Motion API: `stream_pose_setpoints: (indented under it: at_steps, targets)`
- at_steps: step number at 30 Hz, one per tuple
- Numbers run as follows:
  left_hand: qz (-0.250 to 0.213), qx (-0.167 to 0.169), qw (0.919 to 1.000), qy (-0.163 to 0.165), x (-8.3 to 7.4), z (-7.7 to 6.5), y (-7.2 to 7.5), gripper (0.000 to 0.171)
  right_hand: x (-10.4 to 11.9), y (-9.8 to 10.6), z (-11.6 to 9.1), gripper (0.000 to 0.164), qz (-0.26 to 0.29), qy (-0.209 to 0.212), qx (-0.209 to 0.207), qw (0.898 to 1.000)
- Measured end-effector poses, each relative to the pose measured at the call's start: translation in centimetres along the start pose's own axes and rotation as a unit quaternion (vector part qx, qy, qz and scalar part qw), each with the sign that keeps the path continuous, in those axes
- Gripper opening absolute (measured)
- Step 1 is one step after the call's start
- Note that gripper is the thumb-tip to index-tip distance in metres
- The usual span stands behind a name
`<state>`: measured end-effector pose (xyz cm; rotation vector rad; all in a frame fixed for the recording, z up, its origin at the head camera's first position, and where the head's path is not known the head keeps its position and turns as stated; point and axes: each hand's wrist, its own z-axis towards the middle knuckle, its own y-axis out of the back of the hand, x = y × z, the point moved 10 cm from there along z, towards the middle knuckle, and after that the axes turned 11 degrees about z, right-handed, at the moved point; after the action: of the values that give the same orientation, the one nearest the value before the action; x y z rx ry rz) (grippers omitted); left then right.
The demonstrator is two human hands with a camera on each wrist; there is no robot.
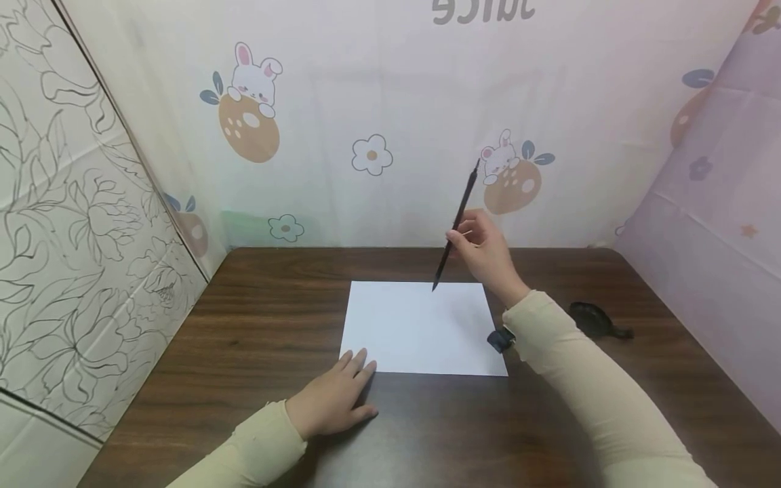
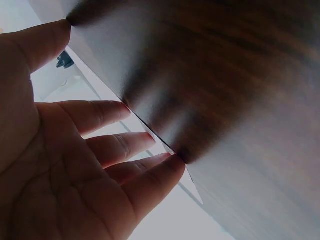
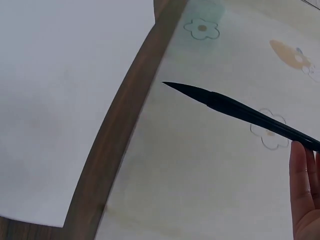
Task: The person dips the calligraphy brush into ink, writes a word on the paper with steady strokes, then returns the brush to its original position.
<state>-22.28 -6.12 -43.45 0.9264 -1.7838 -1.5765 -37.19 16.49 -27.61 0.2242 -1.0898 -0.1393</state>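
Plainly, in the head view, the right hand [image 1: 485, 251] pinches a dark, slender brush [image 1: 465, 201] between thumb and fingers, roughly midway along its shaft; the brush is tilted, its upper end leaning away to the right against the printed cloth [image 1: 415, 102], its pointed lower end over the far part of a white sheet of paper [image 1: 421, 332]; the sheet lies flat on the brown wooden table [image 1: 274, 291], and nearer the person the left hand [image 1: 332, 396] rests palm down with fingers extended, fingertips on the sheet's near left corner and thumb apart on the wood, gripping nothing; a small black object [image 1: 500, 340] sits by the right cuff, over the sheet's right edge, and a dark dish [image 1: 590, 320] with a short handle lies on the table to the right, beyond the right sleeve [image 1: 601, 400]; in the left wrist view, that hand's fingers are straight or only slightly bent, the thumb spread well away from them, and the white sheet shows as a narrow strip beside the fingertips; in the right wrist view, the brush's dark, tapered tip points left, visibly clear of the sheet, with the fingers against the shaft at the right border; the thumb is out of sight there.
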Motion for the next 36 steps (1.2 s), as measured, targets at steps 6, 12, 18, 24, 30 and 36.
stream_pose_setpoints:
  at_steps: [6,12,18,24,30,36]
  targets:
    - [0.0,0.001,1.0,0.0,0.1,0.0,0.0,0.072,-0.3,-3.0,0.5,0.025,0.013,0.006,0.034,0.999]
    - [0.004,0.003,1.0,0.002,0.0,0.1,-0.1,0.072,-0.9,-5.6,0.6,0.027,0.013,-0.016,0.059,0.998]
    - [0.005,0.013,0.9999,0.007,0.0,0.1,-0.3,0.073,-1.4,-7.8,0.6,0.027,0.016,-0.028,0.075,0.997]
    - [0.005,0.011,0.9999,0.009,0.0,0.1,-0.2,0.072,-1.8,-9.6,0.6,0.025,0.014,-0.026,0.083,0.996]
    - [0.01,0.003,0.9999,0.006,0.0,0.2,-0.2,0.072,-2.1,-11.1,0.5,0.023,0.01,-0.026,0.082,0.996]
    - [0.011,0.002,0.9999,0.006,0.0,0.2,-0.1,0.072,-2.3,-12.4,0.0,0.023,-0.014,-0.023,0.077,0.997]
